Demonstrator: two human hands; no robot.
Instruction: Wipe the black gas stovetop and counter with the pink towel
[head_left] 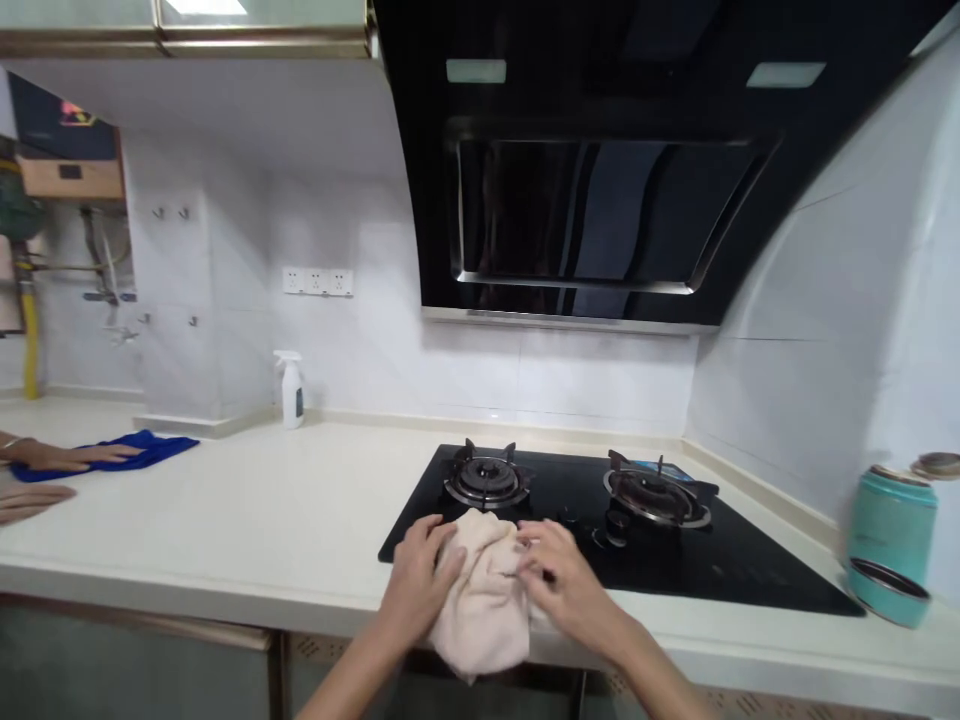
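A cream cloth (484, 590) lies bunched at the front edge of the black glass gas hob (720, 565), hanging a little over the counter's edge. My left hand (418, 582) grips its left side with curled fingers. My right hand (566, 583) holds its right side, fingers pinched into the fabric. Just behind the cloth sits the left burner (485, 478); the right burner (656, 492) is farther right.
Another person's hands (52, 458) rest on a blue cloth (161, 446) at the far left of the cream counter (247, 520). A white spray bottle (290, 389) stands by the wall. A teal tin (891, 545) lies at the right. The black range hood (600, 150) hangs above.
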